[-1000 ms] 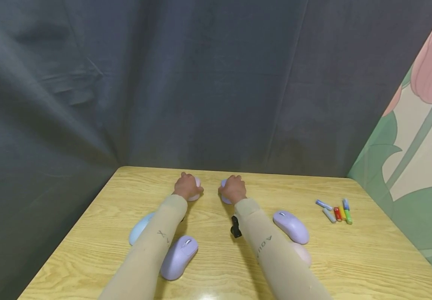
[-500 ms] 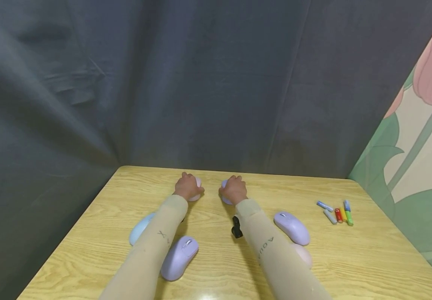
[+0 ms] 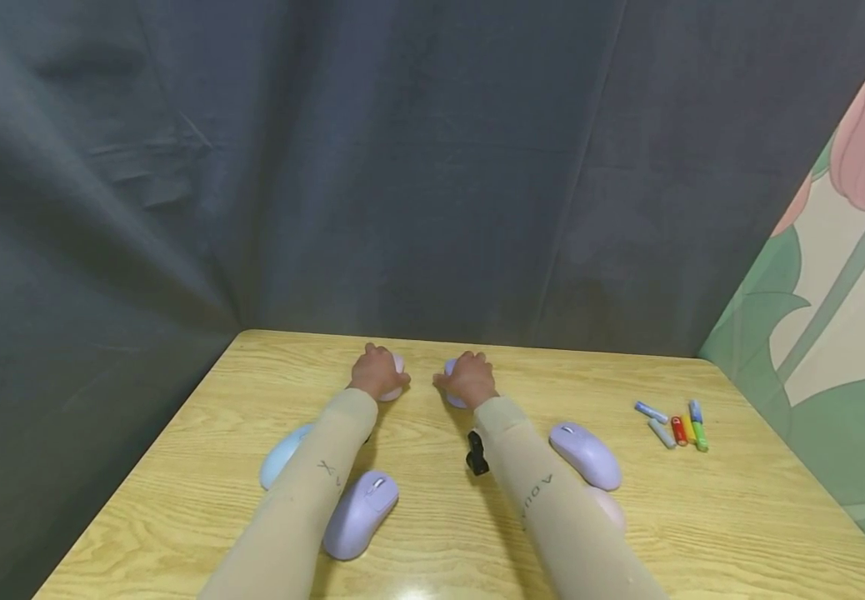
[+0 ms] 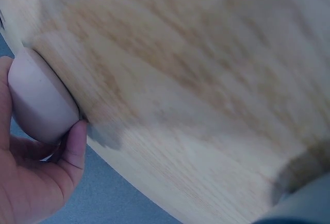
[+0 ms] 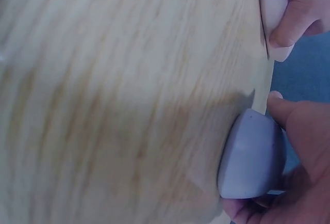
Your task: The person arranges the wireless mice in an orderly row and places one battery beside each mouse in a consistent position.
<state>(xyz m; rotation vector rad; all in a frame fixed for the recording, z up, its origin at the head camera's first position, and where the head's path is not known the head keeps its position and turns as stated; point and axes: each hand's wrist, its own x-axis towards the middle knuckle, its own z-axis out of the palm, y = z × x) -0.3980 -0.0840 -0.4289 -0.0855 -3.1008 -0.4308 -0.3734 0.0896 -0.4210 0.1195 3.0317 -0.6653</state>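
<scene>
Toward the far edge of the table, my left hand (image 3: 377, 372) grips a pale pink computer mouse (image 4: 41, 97), thumb on one long side and fingers on the other. A short way to its right, my right hand (image 3: 468, 379) is at a lilac computer mouse (image 5: 251, 157). In the right wrist view its thumb (image 5: 278, 105) stands out, apart from the mouse, while its fingertips (image 5: 234, 208) lie along the opposite side. Both mice rest on the wooden table (image 3: 417, 450). The hands hide much of each mouse in the head view.
A light blue mouse (image 3: 282, 454) and a purple mouse (image 3: 361, 517) lie by the left forearm. By the right forearm are another purple mouse (image 3: 586, 457) and a pink mouse (image 3: 610, 507), partly hidden. Several small coloured cylinders (image 3: 678, 431) lie at the right. A dark curtain (image 3: 417, 183) hangs behind.
The right thumb has moved out to the left, away from the lilac mouse. The left hand and the other things stay where they were; the head view shifts slightly.
</scene>
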